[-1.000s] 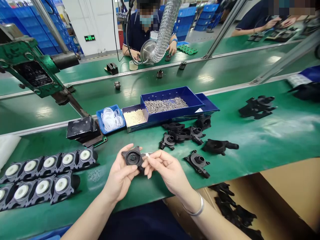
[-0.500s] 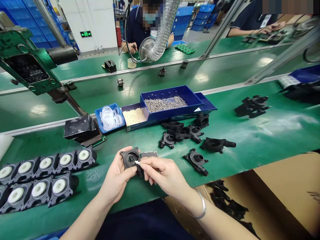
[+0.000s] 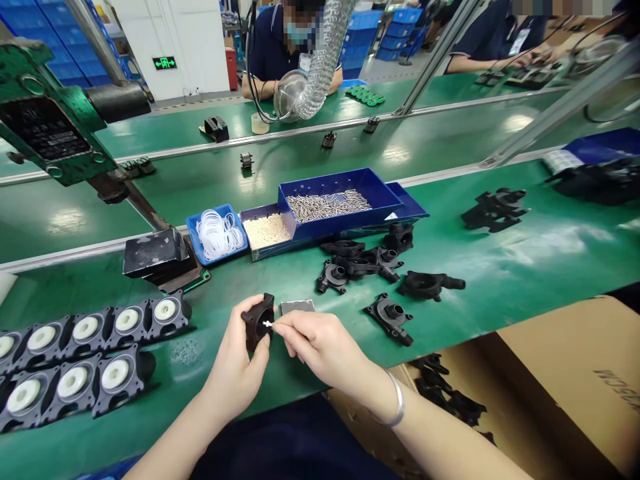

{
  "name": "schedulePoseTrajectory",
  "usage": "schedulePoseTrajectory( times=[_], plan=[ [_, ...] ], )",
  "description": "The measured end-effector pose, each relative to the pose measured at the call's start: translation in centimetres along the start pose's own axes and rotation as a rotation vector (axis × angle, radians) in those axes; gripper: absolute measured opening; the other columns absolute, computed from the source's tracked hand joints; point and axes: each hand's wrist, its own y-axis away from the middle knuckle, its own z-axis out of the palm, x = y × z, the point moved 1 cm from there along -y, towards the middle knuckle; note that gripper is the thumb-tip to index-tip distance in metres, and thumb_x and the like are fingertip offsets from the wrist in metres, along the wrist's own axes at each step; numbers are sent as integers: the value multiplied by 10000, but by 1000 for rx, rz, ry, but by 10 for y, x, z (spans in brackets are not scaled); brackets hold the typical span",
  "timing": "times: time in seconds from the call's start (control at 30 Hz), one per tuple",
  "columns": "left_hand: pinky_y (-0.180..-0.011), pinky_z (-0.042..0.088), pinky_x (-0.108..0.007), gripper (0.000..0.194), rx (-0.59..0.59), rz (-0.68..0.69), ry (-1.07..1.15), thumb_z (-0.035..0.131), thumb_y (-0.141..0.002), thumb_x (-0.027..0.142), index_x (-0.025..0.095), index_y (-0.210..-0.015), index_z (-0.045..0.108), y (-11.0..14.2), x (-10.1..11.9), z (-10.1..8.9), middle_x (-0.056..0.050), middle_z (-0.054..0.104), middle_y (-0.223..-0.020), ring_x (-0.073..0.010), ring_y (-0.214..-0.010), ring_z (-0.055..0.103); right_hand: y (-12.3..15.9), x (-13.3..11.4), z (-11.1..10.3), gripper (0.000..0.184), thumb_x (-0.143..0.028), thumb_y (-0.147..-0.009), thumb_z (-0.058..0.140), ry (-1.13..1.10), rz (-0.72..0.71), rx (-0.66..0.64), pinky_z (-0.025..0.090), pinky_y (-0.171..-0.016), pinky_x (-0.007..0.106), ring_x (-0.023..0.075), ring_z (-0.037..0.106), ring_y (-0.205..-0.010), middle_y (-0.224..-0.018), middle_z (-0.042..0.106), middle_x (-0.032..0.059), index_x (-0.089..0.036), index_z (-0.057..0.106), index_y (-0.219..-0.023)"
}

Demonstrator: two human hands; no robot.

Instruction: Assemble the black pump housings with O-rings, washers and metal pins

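My left hand (image 3: 237, 367) is closed round a black plastic pump housing (image 3: 254, 327), its round cavity tilted toward my right hand. Between thumb and forefinger my right hand (image 3: 320, 337) pinches a thin pin with a small white piece (image 3: 267, 324) at its tip. The white piece is at the mouth of the cavity; whether it touches the housing I cannot tell. Just behind my right fingers lies a small grey block (image 3: 298, 307) on the green bench. More black housings (image 3: 390, 317) lie loose to the right.
Rows of housings with white discs (image 3: 115, 375) stand at left, below a green press (image 3: 50, 127). Behind my hands are a blue tray of white rings (image 3: 220, 235), a bin of cream pieces (image 3: 267, 231) and a bin of metal pins (image 3: 327, 205). A co-worker (image 3: 270, 53) sits opposite.
My left hand has turned the housing so its cavity faces more to the right. My right hand has shifted slightly left with the white piece. The view has moved a little.
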Motion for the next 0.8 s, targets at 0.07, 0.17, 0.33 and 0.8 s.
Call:
schedulePoseTrajectory(
  times=[0.07, 0.17, 0.33, 0.8],
  plan=[
    [-1144, 417, -494, 514, 51, 80, -119, 557, -931, 193, 236, -1421, 406, 0, -3, 0, -159, 515, -1460, -292, -1368, 512, 0, 0, 4, 286, -228, -1047, 412, 136, -78, 36, 416, -619, 267, 138, 530, -612, -672, 571, 2, -193, 551, -799],
    [-1156, 398, -515, 553, 100, 191, -251, 548, -915, 147, 217, -1441, 391, -2, -1, 1, -169, 515, -1456, -303, -1373, 503, -1, 0, 10, 248, -202, -1048, 383, 284, -188, 112, 430, -643, 288, 167, 549, -655, -703, 590, 28, -188, 558, -872],
    [-1171, 392, -510, 578, 86, 328, -416, 524, -872, 79, 199, -1431, 444, -9, 9, -3, -160, 509, -1472, -309, -1391, 478, -4, 4, 18, 257, -151, -1033, 377, 415, -296, 194, 401, -612, 312, 185, 534, -620, -656, 580, 33, -192, 540, -839],
    [-1234, 275, -478, 629, -76, 149, -296, 492, -975, 231, 304, -1556, 262, -15, 13, -6, -100, 318, -1599, -271, -1496, 303, -13, 12, 2, 284, -247, -1066, 373, 395, -198, 105, 429, -622, 300, 181, 601, -649, -718, 651, 53, -169, 569, -876]
  ],
)
